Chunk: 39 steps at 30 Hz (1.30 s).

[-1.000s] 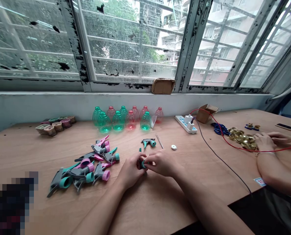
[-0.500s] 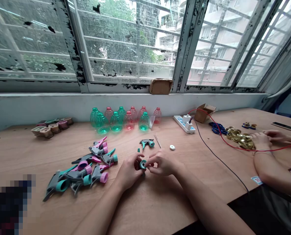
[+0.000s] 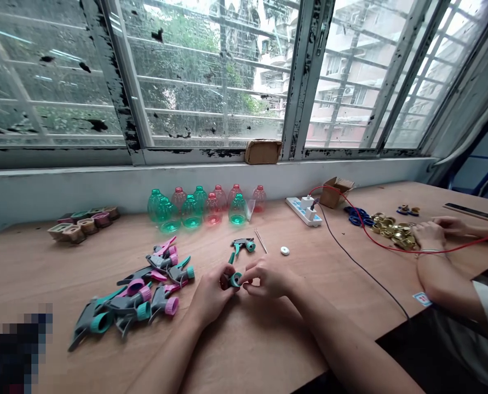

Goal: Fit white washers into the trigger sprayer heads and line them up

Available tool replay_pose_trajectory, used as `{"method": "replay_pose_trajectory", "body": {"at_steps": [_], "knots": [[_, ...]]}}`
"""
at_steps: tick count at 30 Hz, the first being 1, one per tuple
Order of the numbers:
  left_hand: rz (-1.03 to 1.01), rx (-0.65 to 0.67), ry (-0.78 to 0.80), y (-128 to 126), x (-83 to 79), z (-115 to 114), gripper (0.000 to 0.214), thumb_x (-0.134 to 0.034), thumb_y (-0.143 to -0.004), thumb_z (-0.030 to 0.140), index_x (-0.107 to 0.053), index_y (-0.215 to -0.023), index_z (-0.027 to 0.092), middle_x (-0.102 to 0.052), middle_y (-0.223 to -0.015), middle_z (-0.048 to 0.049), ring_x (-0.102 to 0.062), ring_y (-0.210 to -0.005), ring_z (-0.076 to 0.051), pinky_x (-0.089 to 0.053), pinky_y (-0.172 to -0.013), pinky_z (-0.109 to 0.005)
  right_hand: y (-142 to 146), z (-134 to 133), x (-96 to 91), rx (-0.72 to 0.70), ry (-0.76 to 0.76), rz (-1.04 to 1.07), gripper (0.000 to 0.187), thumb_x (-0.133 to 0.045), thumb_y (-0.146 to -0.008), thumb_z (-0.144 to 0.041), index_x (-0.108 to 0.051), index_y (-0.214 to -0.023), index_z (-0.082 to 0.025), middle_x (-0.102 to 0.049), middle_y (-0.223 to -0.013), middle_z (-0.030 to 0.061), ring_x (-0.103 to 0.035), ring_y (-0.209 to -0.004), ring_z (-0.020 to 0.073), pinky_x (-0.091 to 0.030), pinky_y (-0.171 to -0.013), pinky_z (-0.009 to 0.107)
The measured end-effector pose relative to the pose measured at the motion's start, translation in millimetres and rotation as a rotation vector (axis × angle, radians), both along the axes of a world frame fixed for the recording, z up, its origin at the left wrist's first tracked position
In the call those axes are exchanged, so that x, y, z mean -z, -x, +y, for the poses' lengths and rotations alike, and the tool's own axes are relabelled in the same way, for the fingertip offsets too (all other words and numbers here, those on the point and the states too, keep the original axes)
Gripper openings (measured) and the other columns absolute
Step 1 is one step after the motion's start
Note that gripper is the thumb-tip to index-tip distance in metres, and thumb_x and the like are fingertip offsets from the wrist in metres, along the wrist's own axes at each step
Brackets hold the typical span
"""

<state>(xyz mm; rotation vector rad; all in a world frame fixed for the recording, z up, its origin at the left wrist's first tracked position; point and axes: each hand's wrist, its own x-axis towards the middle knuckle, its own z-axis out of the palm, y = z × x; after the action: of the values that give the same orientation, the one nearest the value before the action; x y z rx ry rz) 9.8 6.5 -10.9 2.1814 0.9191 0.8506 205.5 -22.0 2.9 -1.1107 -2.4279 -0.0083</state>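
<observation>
My left hand (image 3: 216, 293) is wrapped round a grey spray trigger head (image 3: 235, 279), its teal collar turned up towards me and its teal trigger sticking out at the top. At the collar's rim, the fingertips of my right hand (image 3: 266, 277) are pinched together; whatever they hold is too small or hidden to make out. Just beyond my hands lies another grey and teal spray trigger head (image 3: 244, 245). Close to it are a thin metal rod (image 3: 261, 241) and a white round disc (image 3: 285, 250). Several grey trigger heads with pink or teal collars lie in a pile (image 3: 139, 295) on my left.
Several green and red clear bottles (image 3: 191, 213) stand along the wall. Small moulded blocks (image 3: 75, 227) sit back left. A power strip (image 3: 303, 212) with a red cable and a dark cable lies right of centre. Another person's hands (image 3: 430, 232) are by gold-coloured parts (image 3: 391, 230).
The view has shifted slightly. My left hand still grips the spray trigger head, its collar now tilted a little differently; my right fingertips stay at the collar.
</observation>
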Motion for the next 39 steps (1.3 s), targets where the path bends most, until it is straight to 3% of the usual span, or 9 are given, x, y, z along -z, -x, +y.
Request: {"method": "replay_pose_trajectory", "body": {"at_steps": [7, 16, 18, 21, 23, 24, 29, 34, 39], "knots": [[0.037, -0.023, -0.031, -3, -0.6, -3, 0.018, -0.055, -0.071, 0.012, -0.059, -0.087, 0.019, -0.060, -0.072, 0.0027, -0.051, -0.063, -0.011, -0.037, -0.058, -0.020, 0, 5, 5.2, -0.019, -0.005, -0.014, 0.013, -0.061, -0.070, -0.021, -0.071, -0.077, -0.024, -0.066, -0.066, -0.0036, -0.056, -0.060, 0.0104, -0.036, -0.059, 0.021], [0.063, -0.019, -0.060, -3, -0.3, -4, 0.018, -0.055, -0.074, 0.017, -0.060, -0.090, 0.021, -0.062, -0.072, 0.0023, -0.054, -0.063, -0.013, -0.039, -0.059, -0.022, -6, 4, 1.1, -0.038, 0.029, 0.048, 0.014, -0.062, -0.073, -0.024, -0.073, -0.082, -0.025, -0.068, -0.071, -0.0026, -0.058, -0.063, 0.0107, -0.038, -0.060, 0.020], [0.091, -0.061, -0.116, -1, -5.6, -1, 0.019, -0.054, -0.075, 0.019, -0.061, -0.093, 0.022, -0.063, -0.072, 0.0018, -0.055, -0.063, -0.014, -0.040, -0.060, -0.023, -17, 8, -0.7, 0.140, -0.014, 0.167, 0.015, -0.059, -0.076, -0.027, -0.072, -0.083, -0.024, -0.068, -0.073, -0.0015, -0.058, -0.062, 0.0109, -0.039, -0.060, 0.020], [0.160, -0.239, -0.260, 4, -20.6, 13, 0.023, -0.052, -0.076, 0.020, -0.060, -0.098, 0.024, -0.065, -0.078, -0.0004, -0.057, -0.068, -0.016, -0.039, -0.062, -0.024, -51, 16, -4.7, 0.706, -0.047, 0.312, 0.020, -0.052, -0.081, -0.029, -0.070, -0.080, -0.021, -0.069, -0.076, 0.0025, -0.061, -0.067, 0.0145, -0.038, -0.059, 0.023], [0.228, -0.343, -0.319, 5, -31.1, 29, 0.026, -0.051, -0.075, 0.018, -0.059, -0.099, 0.025, -0.066, -0.084, -0.0017, -0.059, -0.073, -0.018, -0.038, -0.061, -0.025, -78, 21, -3.9, 0.974, 0.034, 0.319, 0.017, -0.056, -0.076, -0.030, -0.070, -0.083, -0.021, -0.070, -0.086, 0.0052, -0.062, -0.076, 0.0185, -0.037, -0.058, 0.025], [0.269, -0.366, -0.327, 3, -35.0, 38, 0.027, -0.051, -0.075, 0.017, -0.059, -0.099, 0.025, -0.067, -0.085, -0.0021, -0.059, -0.074, -0.019, -0.037, -0.061, -0.025, -90, 23, -1.7, 1.024, 0.111, 0.317, 0.021, -0.060, -0.073, -0.031, -0.070, -0.088, -0.022, -0.069, -0.092, 0.0061, -0.062, -0.079, 0.0196, -0.038, -0.058, 0.024], [0.365, -0.275, -0.286, -15, -34.9, 78, 0.037, -0.046, -0.070, 0.008, -0.061, -0.099, 0.024, -0.068, -0.094, -0.0035, -0.061, -0.083, -0.020, -0.040, -0.067, -0.025, -119, 30, 19.9, 0.940, 0.384, 0.308, 0.059, -0.073, -0.060, -0.034, -0.061, -0.116, -0.019, -0.067, -0.104, 0.0072, -0.062, -0.084, 0.0184, -0.041, -0.061, 0.023], [0.461, -0.144, -0.258, -20, -31.2, 85, 0.048, -0.046, -0.063, 0.005, -0.060, -0.105, 0.025, -0.064, -0.111, -0.0041, -0.056, -0.105, -0.023, -0.041, -0.085, -0.029, -115, 37, 27.7, 0.948, 0.402, 0.286, 0.045, -0.075, -0.059, -0.027, -0.068, -0.103, -0.022, -0.069, -0.094, 0.0036, -0.063, -0.079, 0.0160, -0.039, -0.059, 0.021], [0.554, -0.177, -0.264, 26, -55.6, 87, 0.052, -0.046, -0.064, 0.010, -0.057, -0.113, 0.024, -0.054, -0.126, -0.0038, -0.055, -0.107, -0.023, -0.043, -0.087, -0.029, -112, 37, 23.5, 0.961, 0.417, 0.271, 0.023, -0.073, -0.063, -0.027, -0.073, -0.086, -0.026, -0.072, -0.084, 0.0021, -0.064, -0.076, 0.0158, -0.035, -0.055, 0.022]]}}
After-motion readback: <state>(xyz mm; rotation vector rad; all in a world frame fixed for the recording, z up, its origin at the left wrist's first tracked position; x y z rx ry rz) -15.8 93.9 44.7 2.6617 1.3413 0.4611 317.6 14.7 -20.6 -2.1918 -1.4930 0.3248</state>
